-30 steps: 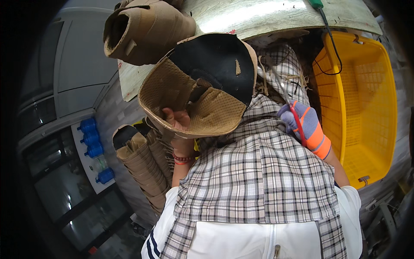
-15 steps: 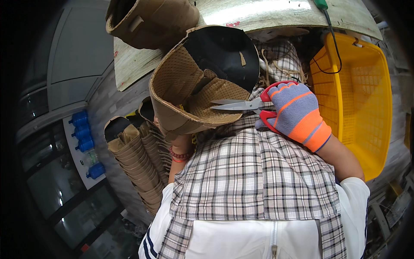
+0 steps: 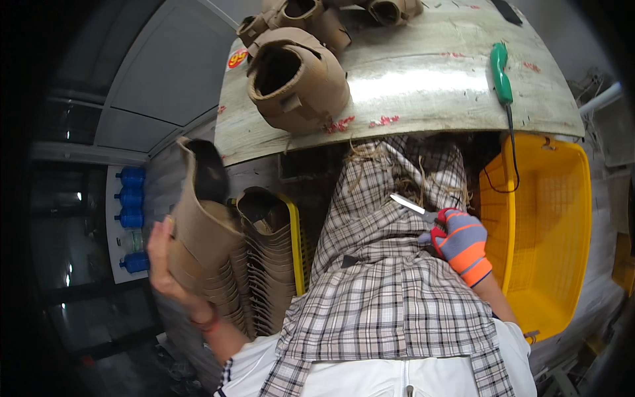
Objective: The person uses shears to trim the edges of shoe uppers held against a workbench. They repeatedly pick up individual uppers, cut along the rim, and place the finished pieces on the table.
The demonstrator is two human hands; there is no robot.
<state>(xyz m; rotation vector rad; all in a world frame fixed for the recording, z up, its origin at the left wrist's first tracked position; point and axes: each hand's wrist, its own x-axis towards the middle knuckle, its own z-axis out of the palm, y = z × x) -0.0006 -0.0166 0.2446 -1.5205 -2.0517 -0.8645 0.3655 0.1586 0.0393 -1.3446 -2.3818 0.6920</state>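
One bare left hand lies along the outer wall of a brown shell, out at the person's left, over the nearer edge of two stacks! Its fingers are straight-ish and only slightly spread; the thumb is out of sight, so whether they truly grip, one cannot tell. The shell stands tilted, dark lining facing up, and it overlaps the left-hand stack, so contact there stays unclear. Those stacks nest piece into piece, presumably to save room, with a yellow rim alongside.

Across to the gloved right hand: fingers curled firmly round the red handles of the scissors, blades pointing up and left over the checked apron, probably parked there to leave the other arm free reach. Loose strips litter the lap, a dark scrap too.

Up on the desk, one big rounded piece sits at the near edge, likely for easy reach; a green tool lies right, its cord dangling by the yellow crate.
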